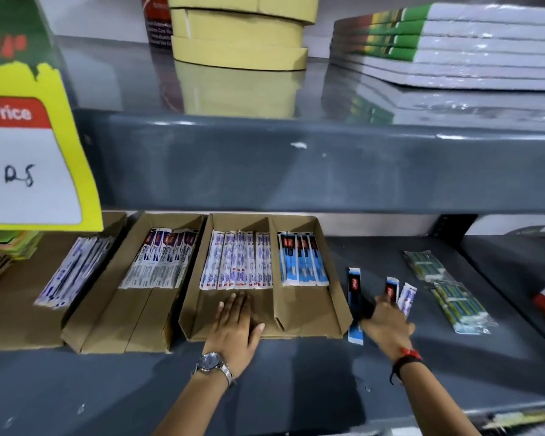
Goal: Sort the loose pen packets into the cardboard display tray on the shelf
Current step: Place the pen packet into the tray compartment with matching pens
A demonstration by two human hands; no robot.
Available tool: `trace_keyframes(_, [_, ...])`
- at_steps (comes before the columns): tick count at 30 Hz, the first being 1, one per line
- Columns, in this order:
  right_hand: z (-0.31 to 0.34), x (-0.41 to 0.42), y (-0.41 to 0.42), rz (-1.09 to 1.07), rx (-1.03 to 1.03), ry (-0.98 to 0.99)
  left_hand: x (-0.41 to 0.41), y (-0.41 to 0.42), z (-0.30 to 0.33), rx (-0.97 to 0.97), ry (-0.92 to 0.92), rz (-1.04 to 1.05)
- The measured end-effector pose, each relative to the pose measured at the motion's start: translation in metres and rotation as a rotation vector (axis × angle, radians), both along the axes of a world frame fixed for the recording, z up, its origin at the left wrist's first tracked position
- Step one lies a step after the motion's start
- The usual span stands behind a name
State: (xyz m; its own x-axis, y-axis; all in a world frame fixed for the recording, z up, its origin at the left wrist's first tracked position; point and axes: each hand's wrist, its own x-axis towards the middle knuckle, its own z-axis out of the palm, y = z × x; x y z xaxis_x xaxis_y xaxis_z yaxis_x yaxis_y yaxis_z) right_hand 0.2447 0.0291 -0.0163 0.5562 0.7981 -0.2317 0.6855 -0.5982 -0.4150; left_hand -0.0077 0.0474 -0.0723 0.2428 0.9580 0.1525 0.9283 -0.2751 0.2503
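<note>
A cardboard display tray (340, 313) with two compartments sits on the grey shelf. Its left compartment holds white-and-blue pen packets (236, 262), its right one blue-and-black packets (302, 262). My left hand (236, 322) lies flat and open on the bare floor of the left compartment. Right of the tray, a black-and-blue loose packet (355, 303) lies on the shelf. My right hand (387, 319) is closed around two more loose packets, one black-and-red topped (391, 287), one white-and-blue (407, 294).
Two more cardboard trays (114, 328) with packets stand to the left. Green plastic-wrapped packs (453, 297) lie at the right. A yellow price sign (29, 152) hangs at the upper left. The upper shelf carries tape rolls (239, 33) and stacked notebooks (453, 42).
</note>
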Motion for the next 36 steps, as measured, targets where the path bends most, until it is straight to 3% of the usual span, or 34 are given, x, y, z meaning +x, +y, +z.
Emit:
trace_keyframes(10, [-0.010, -0.012, 0.008, 0.036, 0.018, -0.117, -0.001, -0.001, -0.001, 0.021, -0.050, -0.026])
trace_keyframes(14, [-0.008, -0.009, 0.007, -0.001, 0.031, -0.017, 0.000, -0.004, 0.002, 0.037, -0.046, -0.026])
trace_keyframes(17, [0.016, 0.000, 0.004, -0.071, 0.189, 0.039, -0.002, -0.003, 0.005, -0.028, -0.080, -0.033])
trace_keyframes(20, [0.060, 0.008, 0.001, 0.142, 0.394, -0.004, 0.000, -0.004, 0.032, -0.089, -0.380, 0.043])
trace_keyframes(22, [0.088, 0.007, -0.002, 0.430, 0.331, 0.016, 0.003, -0.005, 0.062, -0.105, -0.734, 0.099])
trace_keyframes(24, [0.108, -0.002, -0.006, 0.642, 0.209, 0.167, 0.010, -0.001, 0.089, -0.135, -1.054, 0.063])
trace_keyframes(25, [0.113, -0.007, -0.006, 0.698, 0.180, 0.216, 0.013, 0.002, 0.097, -0.152, -1.137, 0.038])
trace_keyframes(31, [0.116, -0.018, -0.005, 0.759, 0.188, 0.247, 0.016, 0.007, 0.117, -0.150, -1.176, 0.000])
trace_keyframes(36, [0.112, 0.000, -0.013, 0.753, 0.229, 0.438, 0.011, 0.012, 0.117, -0.225, -1.278, 0.066])
